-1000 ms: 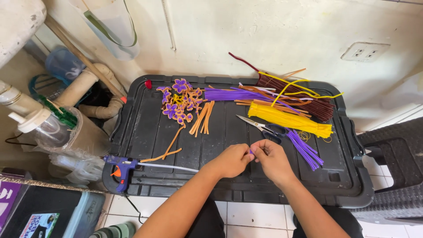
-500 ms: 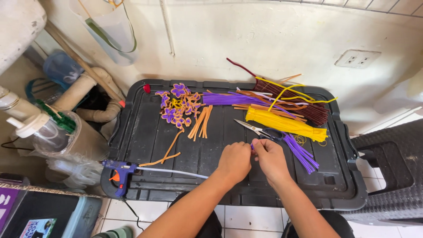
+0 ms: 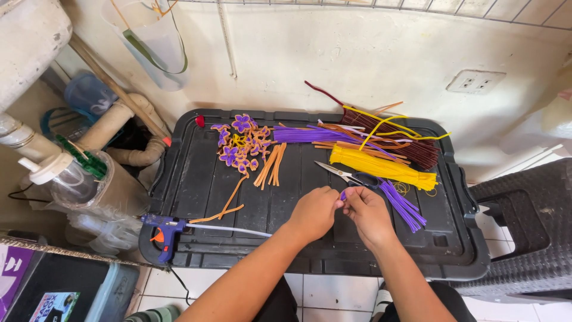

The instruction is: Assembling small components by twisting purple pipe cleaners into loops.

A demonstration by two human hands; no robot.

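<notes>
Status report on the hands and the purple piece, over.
Left hand and right hand together, pinching a small purple piece. Over black bin lid. Scissors just beyond fingers; nothing blocking.

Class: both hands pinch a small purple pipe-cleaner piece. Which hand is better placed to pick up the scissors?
Right, probably. The right hand lies just below the dark handles of the metal scissors, while the left hand sits farther left. Both pinch the small purple pipe-cleaner piece.
</notes>
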